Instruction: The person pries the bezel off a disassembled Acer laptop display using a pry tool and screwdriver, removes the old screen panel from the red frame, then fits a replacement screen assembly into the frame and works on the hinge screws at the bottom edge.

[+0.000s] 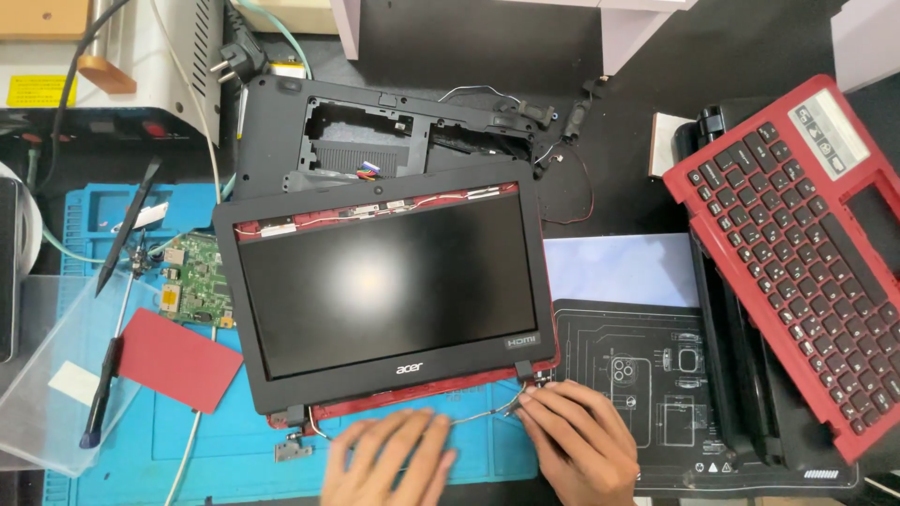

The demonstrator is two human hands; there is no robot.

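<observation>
Black-bezelled laptop screen (384, 281) lies just above both hands (487, 450).

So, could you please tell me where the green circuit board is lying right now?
In the head view, the green circuit board lies on the blue mat at left, tucked against the laptop screen's left edge, just above the red card.

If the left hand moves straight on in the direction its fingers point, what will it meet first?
The left hand points up-right, toward the thin grey cable and the red bottom edge of the black-framed laptop screen panel. Probably the cable first, though heights are unclear.
</observation>
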